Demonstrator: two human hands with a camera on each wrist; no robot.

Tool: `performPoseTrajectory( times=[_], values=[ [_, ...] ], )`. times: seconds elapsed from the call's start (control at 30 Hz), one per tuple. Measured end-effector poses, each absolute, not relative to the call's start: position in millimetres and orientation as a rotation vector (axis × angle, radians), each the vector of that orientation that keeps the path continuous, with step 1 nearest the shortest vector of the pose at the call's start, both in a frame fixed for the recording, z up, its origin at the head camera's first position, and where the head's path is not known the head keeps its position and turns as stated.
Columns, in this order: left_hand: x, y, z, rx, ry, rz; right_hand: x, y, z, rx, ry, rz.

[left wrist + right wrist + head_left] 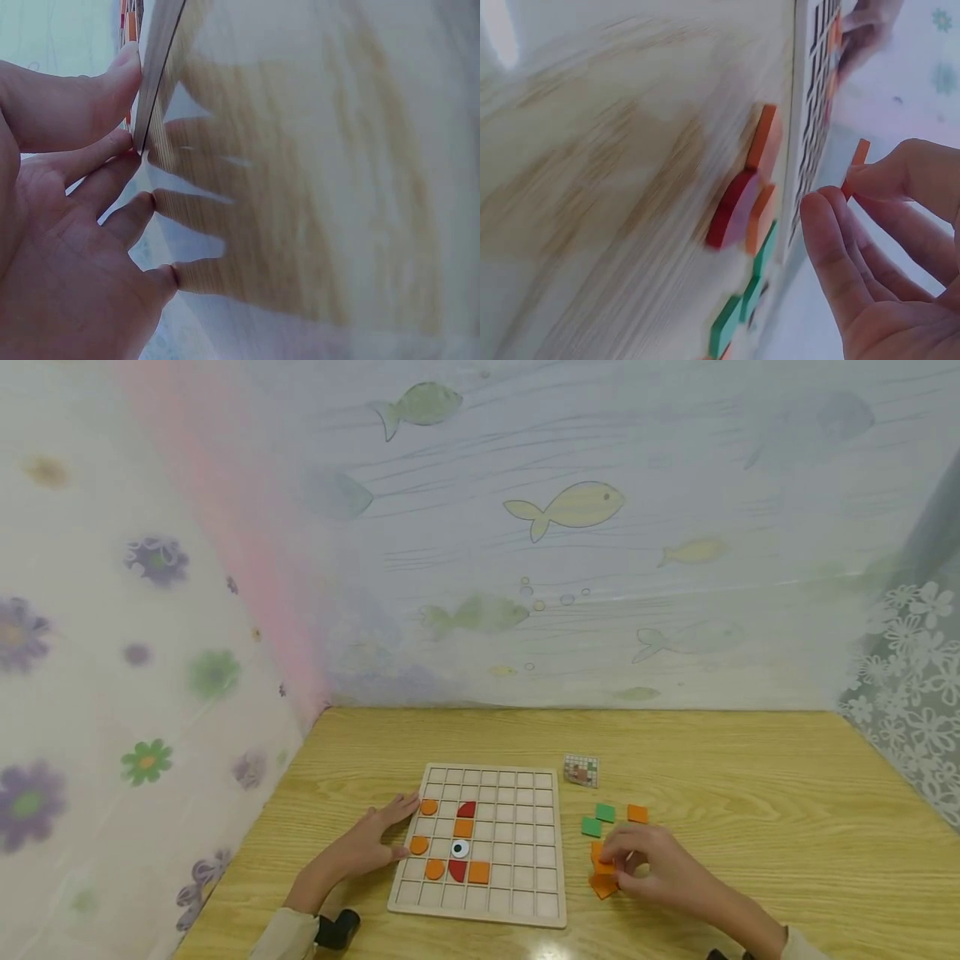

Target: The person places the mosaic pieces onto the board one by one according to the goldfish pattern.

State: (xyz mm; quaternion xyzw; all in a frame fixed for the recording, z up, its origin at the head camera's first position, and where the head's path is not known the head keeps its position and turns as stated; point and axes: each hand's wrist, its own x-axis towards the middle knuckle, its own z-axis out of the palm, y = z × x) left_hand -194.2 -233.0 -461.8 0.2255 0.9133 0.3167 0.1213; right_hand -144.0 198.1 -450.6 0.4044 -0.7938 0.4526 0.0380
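A wooden grid board (517, 885) lies on the table with orange round pieces (435, 869), orange squares (478, 872), red quarter-round pieces (467, 810) and an eye piece (460, 849) in its left part. Along the board's left edge rests my left hand (367, 842), its thumb and fingers extended and touching the rim. To the right of the board, my right hand (660, 864) pinches an orange square tile (861, 157) between thumb and fingers, raised above the table. Below it lie orange tiles (765, 139) and a dark red curved piece (731, 210), partly hidden in the head view.
Green square tiles (605, 812) and another orange tile (637, 813) lie beyond my right hand. A small pattern card (581, 770) sits by the board's far right corner. Fish-printed fabric (465, 660) hangs behind the wooden table (712, 760).
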Motion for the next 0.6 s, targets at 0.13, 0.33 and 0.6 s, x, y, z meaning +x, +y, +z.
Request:
performPoseTrajectory(
  times=[0.13,0.33,0.6],
  values=[
    [-193.2,-232.7,-460.8,0.666,2.669,0.922,-145.7,185.8,-450.5,1.250,-2.428,1.387],
    [-192.3,-231.6,-459.6,0.661,2.669,0.921,-148.2,169.7,-448.4,1.226,-2.478,1.367],
    [-192.6,-232.4,-459.9,0.654,2.666,0.923,-151.5,149.5,-448.4,1.244,-2.482,1.352]
  ],
)
